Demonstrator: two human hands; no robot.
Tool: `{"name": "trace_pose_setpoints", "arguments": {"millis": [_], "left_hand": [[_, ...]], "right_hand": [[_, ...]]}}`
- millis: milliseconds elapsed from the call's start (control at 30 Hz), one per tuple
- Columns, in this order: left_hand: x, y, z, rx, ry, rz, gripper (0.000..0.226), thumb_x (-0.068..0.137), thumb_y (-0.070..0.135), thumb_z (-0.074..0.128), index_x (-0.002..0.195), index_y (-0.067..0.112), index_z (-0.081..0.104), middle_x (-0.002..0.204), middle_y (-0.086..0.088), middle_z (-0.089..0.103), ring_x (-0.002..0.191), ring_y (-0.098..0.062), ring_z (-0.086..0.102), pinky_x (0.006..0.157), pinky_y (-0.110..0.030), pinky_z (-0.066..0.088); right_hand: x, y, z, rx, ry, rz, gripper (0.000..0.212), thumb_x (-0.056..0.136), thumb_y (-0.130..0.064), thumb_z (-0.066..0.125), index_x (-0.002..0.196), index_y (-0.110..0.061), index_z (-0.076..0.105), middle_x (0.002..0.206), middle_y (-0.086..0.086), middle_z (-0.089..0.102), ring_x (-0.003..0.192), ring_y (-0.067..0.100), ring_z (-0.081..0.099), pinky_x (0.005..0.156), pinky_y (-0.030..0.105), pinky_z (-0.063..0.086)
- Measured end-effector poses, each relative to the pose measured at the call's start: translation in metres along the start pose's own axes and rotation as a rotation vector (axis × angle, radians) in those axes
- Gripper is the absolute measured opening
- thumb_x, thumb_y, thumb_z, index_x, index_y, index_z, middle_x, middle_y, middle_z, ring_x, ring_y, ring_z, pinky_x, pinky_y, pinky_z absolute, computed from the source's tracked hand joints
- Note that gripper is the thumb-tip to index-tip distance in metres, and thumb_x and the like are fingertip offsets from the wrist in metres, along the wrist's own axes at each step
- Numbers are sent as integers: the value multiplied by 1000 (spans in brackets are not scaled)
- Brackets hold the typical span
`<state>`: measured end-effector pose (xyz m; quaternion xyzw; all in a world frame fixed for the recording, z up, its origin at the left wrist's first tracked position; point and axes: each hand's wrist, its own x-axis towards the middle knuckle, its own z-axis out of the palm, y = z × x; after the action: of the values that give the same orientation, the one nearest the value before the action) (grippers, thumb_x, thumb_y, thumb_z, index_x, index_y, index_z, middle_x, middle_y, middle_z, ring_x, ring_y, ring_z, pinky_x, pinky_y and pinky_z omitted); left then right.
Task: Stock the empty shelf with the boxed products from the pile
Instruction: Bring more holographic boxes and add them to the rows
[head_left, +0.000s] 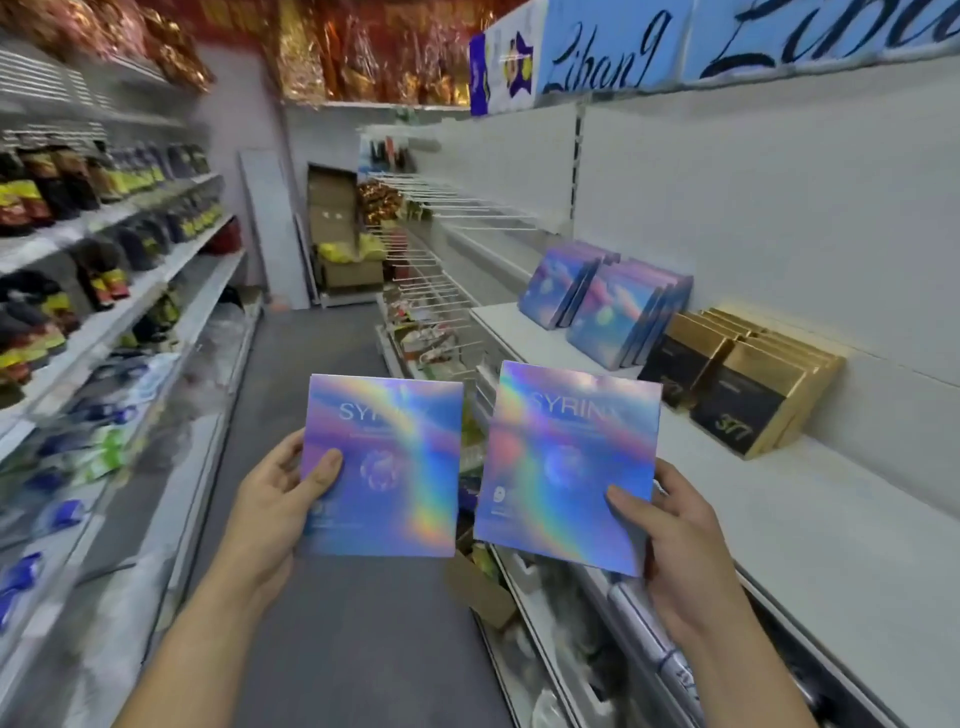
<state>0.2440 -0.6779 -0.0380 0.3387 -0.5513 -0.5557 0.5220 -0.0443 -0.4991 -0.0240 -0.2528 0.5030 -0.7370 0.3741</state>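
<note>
Iridescent card fills the middle of my view: two flat boxes held upright, faces toward me, long edges running top to bottom. My left grip (275, 499) pinches the left box (384, 467) at its lower left edge, thumb on the front and fingers behind. My right grip (680, 535) pinches the right box (566, 467) the same way at its lower right corner. Neither is slack, and each holds one box only. The white shelf (779, 509) lies to my right and a little ahead, so the right grip is the nearer one. The matching boxes (613, 317) stand on edge further along it, leaning back toward the rear panel, with gold-and-black boxes (748, 395) between them and me. I judge the right box should go first, carried rightward and forward and kept upright to lean like its row.
</note>
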Motion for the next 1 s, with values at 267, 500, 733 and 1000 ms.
{"name": "trace_pose_setpoints", "arguments": {"millis": [267, 500, 733, 1000], "left_hand": [[154, -65, -51, -52, 5, -52, 84, 42, 63, 95, 113, 23, 73, 113, -6, 77, 92, -16, 75, 76, -29, 62], [326, -98, -45, -103, -141, -142, 35, 87, 19, 70, 122, 18, 67, 118, -9, 75, 99, -23, 72, 81, -31, 62], [451, -136, 42, -83, -338, -178, 37, 83, 21, 71, 120, 17, 69, 112, -4, 77, 92, -16, 74, 80, -29, 61], [553, -150, 175, -72, -593, -148, 33, 85, 24, 70, 117, 18, 70, 109, -5, 78, 94, -22, 75, 73, -30, 63]], "right_hand": [[147, 67, 82, 9, 44, 15, 43, 85, 10, 61, 125, -3, 62, 119, 16, 73, 105, 33, 71, 75, 36, 63], [256, 78, 142, 24, 204, -3, 35, 86, 11, 61, 118, -4, 63, 113, 21, 73, 89, 31, 74, 65, 41, 63], [337, 67, 129, 41, 397, -116, 39, 85, 13, 59, 121, -4, 63, 111, 16, 76, 95, 34, 74, 75, 44, 63], [404, 52, 85, 63, 558, -242, 40, 81, 7, 65, 119, -4, 64, 113, 12, 76, 97, 27, 75, 76, 37, 63]]}}
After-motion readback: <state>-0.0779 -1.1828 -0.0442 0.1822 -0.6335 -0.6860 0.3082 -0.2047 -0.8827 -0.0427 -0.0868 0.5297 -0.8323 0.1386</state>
